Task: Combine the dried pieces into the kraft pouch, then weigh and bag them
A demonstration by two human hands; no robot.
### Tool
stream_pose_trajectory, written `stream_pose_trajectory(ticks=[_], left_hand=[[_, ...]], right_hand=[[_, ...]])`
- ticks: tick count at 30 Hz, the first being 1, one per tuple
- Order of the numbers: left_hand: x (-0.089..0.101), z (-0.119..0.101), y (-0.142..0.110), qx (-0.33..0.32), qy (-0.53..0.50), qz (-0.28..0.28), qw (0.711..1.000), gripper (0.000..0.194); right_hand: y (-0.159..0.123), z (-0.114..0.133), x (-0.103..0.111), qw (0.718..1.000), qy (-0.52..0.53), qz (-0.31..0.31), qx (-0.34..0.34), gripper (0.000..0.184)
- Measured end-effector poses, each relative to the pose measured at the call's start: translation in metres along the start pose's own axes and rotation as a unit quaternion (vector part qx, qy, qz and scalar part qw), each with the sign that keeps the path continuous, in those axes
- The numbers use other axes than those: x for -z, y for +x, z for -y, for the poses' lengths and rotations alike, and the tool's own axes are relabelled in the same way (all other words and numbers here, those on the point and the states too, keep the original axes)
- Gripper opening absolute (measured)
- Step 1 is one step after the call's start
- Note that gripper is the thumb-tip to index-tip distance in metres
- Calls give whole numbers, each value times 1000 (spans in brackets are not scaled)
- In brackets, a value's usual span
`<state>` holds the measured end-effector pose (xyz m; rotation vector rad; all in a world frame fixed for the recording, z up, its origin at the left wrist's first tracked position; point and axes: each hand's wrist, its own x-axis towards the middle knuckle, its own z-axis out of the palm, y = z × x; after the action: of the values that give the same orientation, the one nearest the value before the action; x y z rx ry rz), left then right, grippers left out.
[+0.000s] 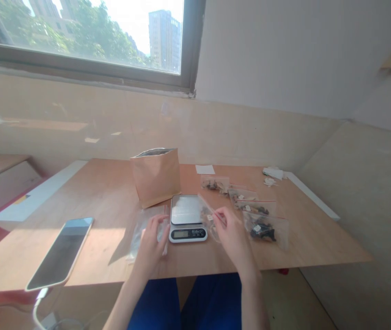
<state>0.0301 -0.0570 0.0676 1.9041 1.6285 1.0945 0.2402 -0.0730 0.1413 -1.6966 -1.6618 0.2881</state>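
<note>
My right hand (229,227) pinches the top edge of a small clear zip bag (206,213) with pieces and a white label inside. That bag hangs tilted at the right edge of a digital kitchen scale (186,209); I cannot tell whether it touches the scale. To the left of the scale, my left hand (154,236) has its fingers apart, close to the scale's side. Under and beside it lie clear empty-looking plastic bags (138,229). The scale's small display is too faint to read.
A brown paper pouch (157,176) stands open behind the scale. Several filled zip bags (260,229) lie in a row at right. A white paper (205,169) and crumpled scraps (272,174) are at the back. A phone (61,252) with a cable (40,298) lies left.
</note>
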Motion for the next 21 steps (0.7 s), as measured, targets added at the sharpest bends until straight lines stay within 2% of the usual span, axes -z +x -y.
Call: stream_pose_trajectory(ticks=[2,3,4,6,8,10,13,17,21], left_hand=[[3,-38,-8,60,-165,37,984,31],[4,-54,-11,61,-225,60,971,34],[6,-66,-15,65,-264,66,960,36],[8,-78,-18,91,-314,38,944,36],[10,-75,-19,123,-330,14,936,35],[10,-67,-19,140,-326,19,935,35],[11,-58,-19,139,-305,30,942,38],[11,-59,-20,117,-282,38,952,39],[13,-59,-19,77,-257,78,960,37]], right_hand=[[-17,25,-10,996,90,7,-2,15],[-24,36,-16,990,138,19,-6,14],[-30,45,-21,983,181,31,-6,14],[-38,57,-30,969,240,51,6,16],[-43,62,-36,962,265,63,20,21],[-44,62,-39,958,276,75,19,24],[-43,58,-42,953,292,81,4,20],[-42,56,-43,953,293,83,-10,18],[-43,57,-43,954,286,72,-51,20]])
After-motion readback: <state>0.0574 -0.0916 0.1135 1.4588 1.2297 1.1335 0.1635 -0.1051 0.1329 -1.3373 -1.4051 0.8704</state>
